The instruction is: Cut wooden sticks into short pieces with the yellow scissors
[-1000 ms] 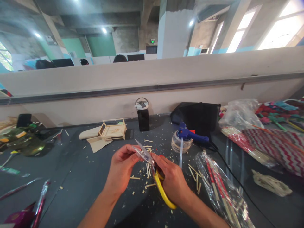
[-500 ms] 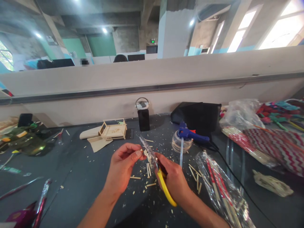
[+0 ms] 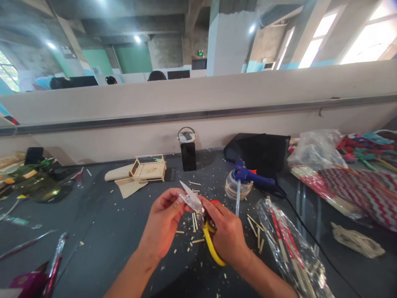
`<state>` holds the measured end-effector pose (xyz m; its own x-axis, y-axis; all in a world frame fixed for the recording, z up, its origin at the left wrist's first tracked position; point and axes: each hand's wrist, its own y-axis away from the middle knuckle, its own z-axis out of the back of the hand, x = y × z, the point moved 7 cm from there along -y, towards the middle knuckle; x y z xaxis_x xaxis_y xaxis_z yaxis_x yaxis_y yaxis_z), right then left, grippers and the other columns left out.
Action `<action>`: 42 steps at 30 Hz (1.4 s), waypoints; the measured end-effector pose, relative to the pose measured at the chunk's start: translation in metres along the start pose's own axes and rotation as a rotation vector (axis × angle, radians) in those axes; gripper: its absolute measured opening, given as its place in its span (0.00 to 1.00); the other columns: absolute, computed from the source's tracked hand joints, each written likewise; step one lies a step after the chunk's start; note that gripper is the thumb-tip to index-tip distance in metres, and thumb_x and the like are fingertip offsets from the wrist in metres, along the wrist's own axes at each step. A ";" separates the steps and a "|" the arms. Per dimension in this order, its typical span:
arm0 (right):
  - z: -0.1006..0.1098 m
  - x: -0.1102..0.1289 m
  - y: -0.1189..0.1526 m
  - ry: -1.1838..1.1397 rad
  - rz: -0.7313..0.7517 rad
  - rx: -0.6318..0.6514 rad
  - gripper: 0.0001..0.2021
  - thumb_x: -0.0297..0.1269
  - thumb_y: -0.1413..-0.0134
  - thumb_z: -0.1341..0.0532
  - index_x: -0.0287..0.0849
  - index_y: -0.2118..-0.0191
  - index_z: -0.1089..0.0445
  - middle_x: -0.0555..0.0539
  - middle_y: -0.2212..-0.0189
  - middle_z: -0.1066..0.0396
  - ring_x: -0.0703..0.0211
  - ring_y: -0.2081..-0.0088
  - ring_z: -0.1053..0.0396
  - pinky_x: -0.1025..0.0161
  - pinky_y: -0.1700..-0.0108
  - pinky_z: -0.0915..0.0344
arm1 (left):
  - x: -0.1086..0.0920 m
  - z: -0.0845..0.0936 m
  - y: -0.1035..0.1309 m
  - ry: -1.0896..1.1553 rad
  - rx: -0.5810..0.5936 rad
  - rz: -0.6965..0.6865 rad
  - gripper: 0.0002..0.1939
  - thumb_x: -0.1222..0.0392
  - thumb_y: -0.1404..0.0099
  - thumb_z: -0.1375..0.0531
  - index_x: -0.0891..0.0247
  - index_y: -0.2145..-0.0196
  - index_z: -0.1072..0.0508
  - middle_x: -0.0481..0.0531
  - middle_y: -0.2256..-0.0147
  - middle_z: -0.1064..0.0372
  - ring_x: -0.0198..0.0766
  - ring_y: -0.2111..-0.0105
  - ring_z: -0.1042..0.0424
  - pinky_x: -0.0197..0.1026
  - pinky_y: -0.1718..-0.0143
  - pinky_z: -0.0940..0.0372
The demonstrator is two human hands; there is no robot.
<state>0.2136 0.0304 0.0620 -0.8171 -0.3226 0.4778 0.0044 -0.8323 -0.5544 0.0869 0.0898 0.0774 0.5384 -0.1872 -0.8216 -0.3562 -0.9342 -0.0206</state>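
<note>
My right hand (image 3: 228,229) is closed around a pair of scissors (image 3: 192,202) with yellow handles, and the blades are spread apart, pointing up and left. Close to the lower blade, my left hand (image 3: 163,217) pinches a small piece of wooden stick, mostly covered by the fingers and the blade. Below the hands, cut wooden sticks (image 3: 194,222) and pale chips lie scattered on the dark table. A small wooden frame model (image 3: 149,170) stands beyond my left hand, on beige card (image 3: 128,187).
A blue glue gun (image 3: 254,177) rests on a round glass jar (image 3: 238,186), its cable running right. Plastic-wrapped sticks (image 3: 291,248) lie right of my right arm. A dark phone (image 3: 188,156) leans upright at the back. Left are a green bag-like bundle (image 3: 40,182) and a shiny tube (image 3: 57,258).
The scissors' blades have spread apart and turned, with one blade now beside my left fingertips. Both hands have come slightly closer together.
</note>
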 end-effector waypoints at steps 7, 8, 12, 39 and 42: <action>-0.001 0.000 0.003 0.084 0.013 0.001 0.31 0.20 0.57 0.45 0.41 0.43 0.34 0.43 0.64 0.25 0.51 0.65 0.27 0.58 0.63 0.30 | 0.009 0.002 0.002 0.085 -0.057 0.060 0.06 0.65 0.48 0.30 0.64 0.70 0.21 0.49 0.71 0.26 0.31 0.71 0.29 0.32 0.68 0.33; -0.001 0.000 0.003 0.082 0.019 -0.001 0.31 0.20 0.57 0.45 0.41 0.43 0.34 0.43 0.64 0.25 0.50 0.64 0.27 0.57 0.63 0.30 | 0.009 0.002 0.003 0.095 -0.058 0.067 0.06 0.65 0.48 0.30 0.64 0.70 0.21 0.49 0.71 0.25 0.32 0.70 0.28 0.32 0.67 0.32; -0.002 0.000 0.002 0.046 0.012 0.009 0.31 0.20 0.56 0.45 0.42 0.42 0.35 0.43 0.64 0.25 0.51 0.64 0.27 0.58 0.63 0.30 | 0.010 -0.002 0.003 0.133 -0.018 0.116 0.05 0.66 0.47 0.30 0.65 0.70 0.21 0.49 0.72 0.26 0.29 0.73 0.30 0.31 0.68 0.33; 0.001 -0.004 0.002 -0.016 0.047 -0.074 0.27 0.20 0.55 0.47 0.39 0.47 0.31 0.43 0.68 0.24 0.53 0.70 0.26 0.61 0.69 0.30 | 0.019 -0.004 0.002 0.085 0.056 0.208 0.06 0.62 0.45 0.32 0.68 0.72 0.24 0.48 0.76 0.33 0.29 0.75 0.36 0.34 0.67 0.36; 0.002 -0.009 0.003 -0.064 0.030 -0.106 0.23 0.21 0.51 0.46 0.39 0.48 0.31 0.45 0.67 0.25 0.57 0.70 0.27 0.63 0.68 0.31 | -0.003 0.016 -0.007 -0.134 -0.019 0.063 0.07 0.60 0.45 0.33 0.66 0.71 0.25 0.48 0.72 0.31 0.31 0.72 0.33 0.34 0.66 0.36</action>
<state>0.2217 0.0302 0.0575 -0.7792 -0.3777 0.5002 -0.0352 -0.7704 -0.6366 0.0755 0.1015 0.0713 0.4082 -0.2050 -0.8896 -0.3714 -0.9274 0.0433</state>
